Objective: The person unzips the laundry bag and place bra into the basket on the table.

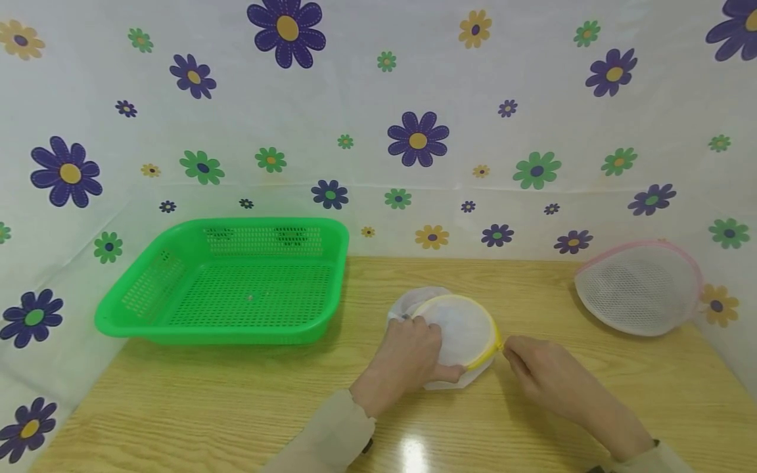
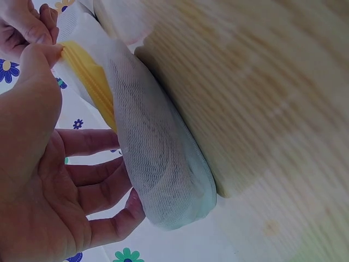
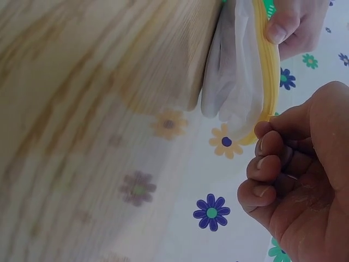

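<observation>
Flowered cloth (image 1: 418, 140) backs the wood-grained desk (image 1: 225, 407), where a white mesh bag (image 1: 467, 328) lies between a green basket (image 1: 221, 338) and a pink-edged bag (image 1: 639, 289). The left hand (image 1: 416, 351) grips it, thumb at its yellow zip (image 1: 497, 337); the right hand (image 1: 547, 371) pinches the zip's right-hand end. Working the zip seems the step; next calls for steadying the bag and drawing along the curved edge. Bare desk in front leaves room, both neighbours well apart.
</observation>
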